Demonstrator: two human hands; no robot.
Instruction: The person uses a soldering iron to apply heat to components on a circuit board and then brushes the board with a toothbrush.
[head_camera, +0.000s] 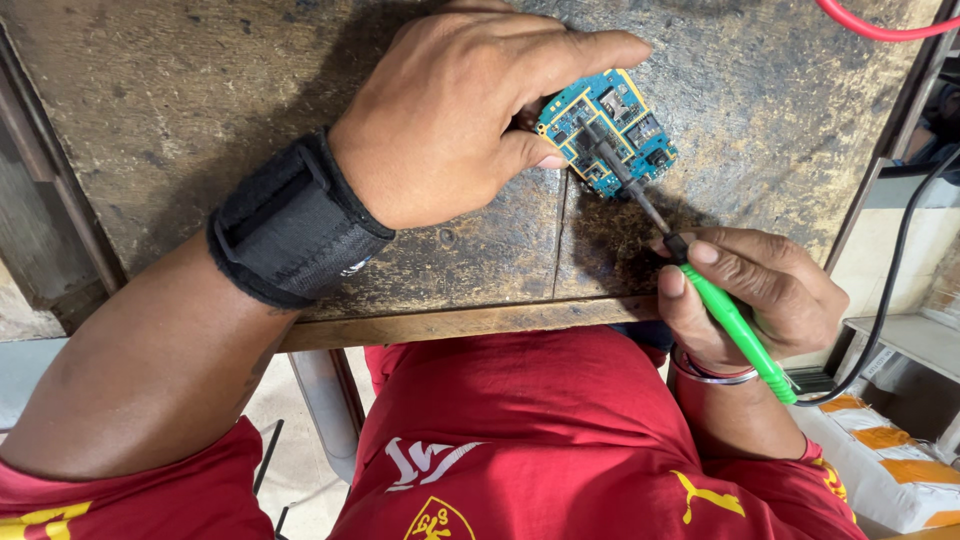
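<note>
A small blue circuit board (632, 122) lies on a worn wooden workbench (200, 90). My left hand (470, 110), with a black wrist strap (290, 225) on the forearm, pins the board's left edge between thumb and fingers. My right hand (755, 285) grips a soldering iron with a green handle (740, 330). Its dark metal shaft (630, 180) slants up and left, and its tip rests on the middle of the board. A black cable (890, 300) runs from the handle's end off to the right.
A red cable (880, 28) curves across the top right corner. The bench's front edge (460, 322) runs just above my lap in a red shirt. White sacks with orange stripes (885, 460) lie on the floor at lower right, below a shelf (905, 335).
</note>
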